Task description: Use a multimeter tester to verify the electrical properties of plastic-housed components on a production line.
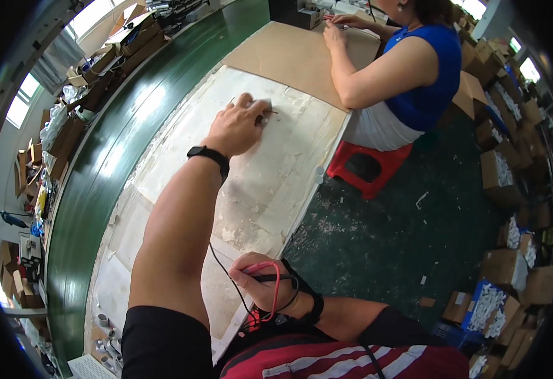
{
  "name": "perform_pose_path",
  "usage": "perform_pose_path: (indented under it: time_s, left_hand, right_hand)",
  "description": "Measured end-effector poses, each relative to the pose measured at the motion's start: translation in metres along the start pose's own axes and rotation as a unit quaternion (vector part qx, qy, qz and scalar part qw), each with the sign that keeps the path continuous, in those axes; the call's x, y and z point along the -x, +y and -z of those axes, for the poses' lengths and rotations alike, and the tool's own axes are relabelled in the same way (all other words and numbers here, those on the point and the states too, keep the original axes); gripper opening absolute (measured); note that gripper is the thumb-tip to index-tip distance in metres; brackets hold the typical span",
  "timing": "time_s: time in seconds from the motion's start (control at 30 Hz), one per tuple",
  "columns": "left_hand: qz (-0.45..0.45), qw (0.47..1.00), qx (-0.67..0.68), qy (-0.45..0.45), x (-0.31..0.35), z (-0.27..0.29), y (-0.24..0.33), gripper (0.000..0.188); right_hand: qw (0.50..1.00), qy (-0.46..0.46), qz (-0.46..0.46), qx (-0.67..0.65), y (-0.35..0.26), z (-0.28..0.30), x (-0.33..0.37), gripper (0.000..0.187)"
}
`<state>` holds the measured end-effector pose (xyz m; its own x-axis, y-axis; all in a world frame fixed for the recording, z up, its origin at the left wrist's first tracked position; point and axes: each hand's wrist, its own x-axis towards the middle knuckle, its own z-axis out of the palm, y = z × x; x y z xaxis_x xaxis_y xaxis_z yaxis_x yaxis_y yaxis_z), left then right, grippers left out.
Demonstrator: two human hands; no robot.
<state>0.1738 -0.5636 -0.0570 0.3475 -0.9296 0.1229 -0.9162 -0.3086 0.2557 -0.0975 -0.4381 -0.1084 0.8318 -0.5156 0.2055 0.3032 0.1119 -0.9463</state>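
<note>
My left hand [237, 125] reaches out over the worn white tabletop [251, 196], its fingers bent and slightly blurred. A tiny thin dark piece [275, 112] shows beside the fingertips; whether they grip it or anything else is hidden. Close to my body, above the table's near right corner, my right hand [258, 287] is closed around a red cable [276, 270] and a black cable [265, 278] that look like test leads. The red one loops up over the fingers. A thin black cord [221, 264] runs past this hand, down toward my lap.
Brown cardboard [286, 54] covers the table's far end, where a co-worker in blue [425, 69] sits on a red stool [377, 167]. Grey tube pieces [104, 344] lie at the near left. Open cartons [504, 268] line the right; boxes and bags [68, 126] stand along the left.
</note>
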Motion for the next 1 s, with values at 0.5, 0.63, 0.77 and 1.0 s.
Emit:
perform_pose_path:
  time_s: [0.5,0.63,0.77,1.0]
  left_hand:
    - [0.142,0.989,-0.019,-0.046,0.148,0.041,0.001,0.048]
    - [0.173,0.983,0.014,0.059,0.265,0.058,0.001,0.044]
    - [0.238,0.971,-0.032,0.015,0.41,0.083,0.018,0.046]
    - [0.323,0.946,-0.006,0.026,0.537,0.075,0.072,0.046]
  right_hand:
    - [1.0,0.025,-0.003,0.018,-0.004,-0.009,0.009,0.014]
    - [0.999,-0.006,-0.049,0.01,0.009,-0.005,0.014,0.015]
    - [1.0,-0.019,-0.011,0.0,0.012,-0.01,0.014,0.016]
    - [0.99,-0.103,-0.093,-0.002,0.0,-0.056,0.026,0.021]
